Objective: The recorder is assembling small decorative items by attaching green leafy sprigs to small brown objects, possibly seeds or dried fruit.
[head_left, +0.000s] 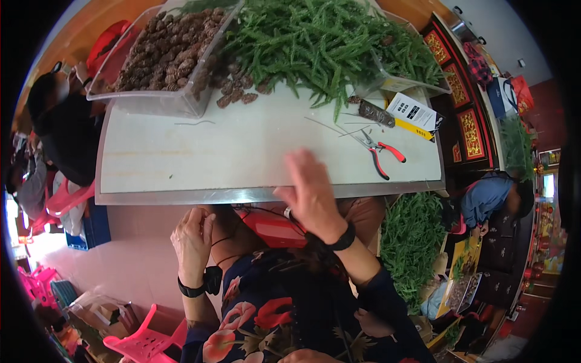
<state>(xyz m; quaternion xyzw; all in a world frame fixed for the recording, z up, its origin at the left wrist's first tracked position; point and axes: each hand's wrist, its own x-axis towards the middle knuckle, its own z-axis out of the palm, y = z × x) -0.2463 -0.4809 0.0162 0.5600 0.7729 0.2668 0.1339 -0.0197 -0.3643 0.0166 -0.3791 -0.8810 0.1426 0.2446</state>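
My right hand (311, 193) is over the front edge of the white tabletop (242, 145), its fingers stretched out and blurred by motion; no object shows in it. Left of my lap, below the table edge, my left hand (192, 242) is raised with its fingers curled in. Whatever it may hold is hidden. Red-handled pliers (382, 152) lie with parted handles on the right of the table, beside several thin wires (339, 130). Another short wire (195, 123) rests farther left. Behind the pliers is a white printed card (413, 112) with a yellow strip.
A clear plastic bin (187, 106) of pine cones (172, 51) stands at the back left, with loose cones beside it. Green artificial sprigs (308, 45) are heaped behind. More greenery (411, 248) lies right of my legs. Pink chairs (148, 339) and other people are nearby.
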